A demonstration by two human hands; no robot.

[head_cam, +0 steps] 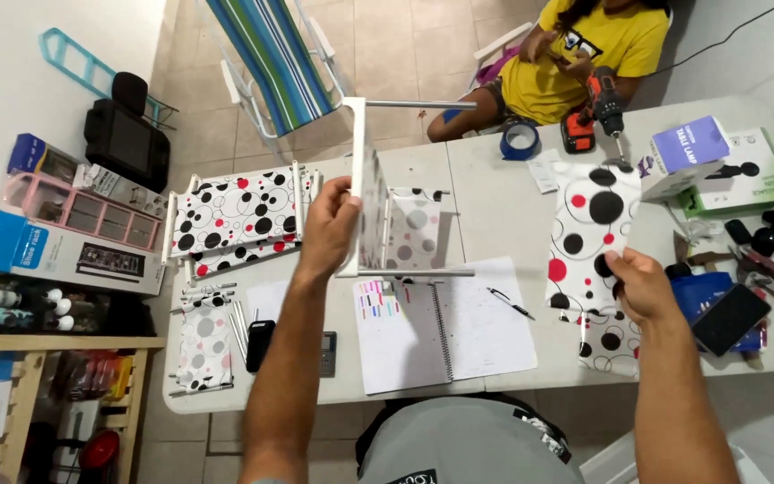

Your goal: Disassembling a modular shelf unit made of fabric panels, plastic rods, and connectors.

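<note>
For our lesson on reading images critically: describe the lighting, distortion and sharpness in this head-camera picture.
Head view: even, soft indoor light, faint shadows under the notebook; wide-angle lens bends the table edges and stretches the forearms; left hand on the white frame and right hand on the dotted fabric panel look reasonably sharp.

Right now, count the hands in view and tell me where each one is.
3 clearly. The left hand grips a white frame piece above the table; the right hand holds a dotted fabric panel; a seated person's hand shows at top. Their other hand may be hidden.
</note>
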